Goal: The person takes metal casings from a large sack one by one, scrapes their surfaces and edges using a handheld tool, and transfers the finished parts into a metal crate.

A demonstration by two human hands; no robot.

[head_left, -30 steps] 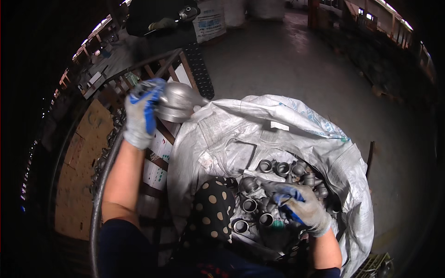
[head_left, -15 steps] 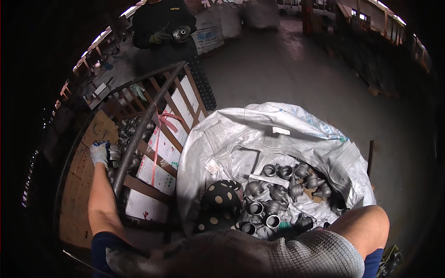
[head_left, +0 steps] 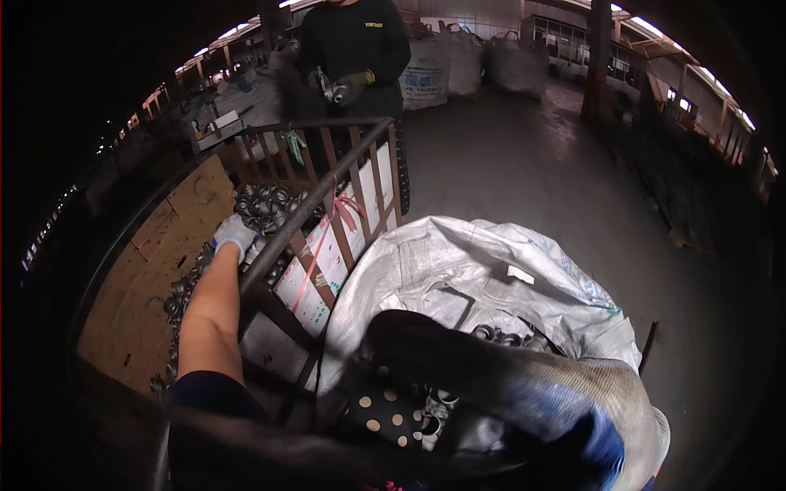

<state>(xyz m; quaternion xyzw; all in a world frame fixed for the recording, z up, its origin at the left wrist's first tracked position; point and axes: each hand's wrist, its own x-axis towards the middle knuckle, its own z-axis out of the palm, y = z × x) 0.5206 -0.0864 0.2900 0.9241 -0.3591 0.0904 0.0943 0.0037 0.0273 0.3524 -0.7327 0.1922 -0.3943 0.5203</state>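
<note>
My left hand [head_left: 235, 233], in a white glove with some blue on it, reaches down among grey metal pipe fittings [head_left: 274, 204] in a barred crate [head_left: 296, 233]. Its fingers are hidden beneath the glove's back, so any grip cannot be made out. My right hand [head_left: 508, 380] crosses low in front of me, very near and smeared by motion, in a pale knit glove with blue and dark areas. Its fingers run left into shadow. Beneath it, a large white woven sack [head_left: 409, 254] holds more fittings [head_left: 512, 339], partly covered by the arm.
A wooden board [head_left: 147, 286] lines the crate's left side, and a pink ribbon [head_left: 345, 214] is tied to its bars. Beyond the crate stands a person in black [head_left: 352, 41], holding a metal fitting in gloved hands. Black dotted cloth [head_left: 381, 413] lies by the sack. Full sacks [head_left: 516, 69] stand behind.
The view has tilted up and turned left. My right hand has risen across the sack, covering many fittings. My left hand is still in the crate, now further along its near rail.
</note>
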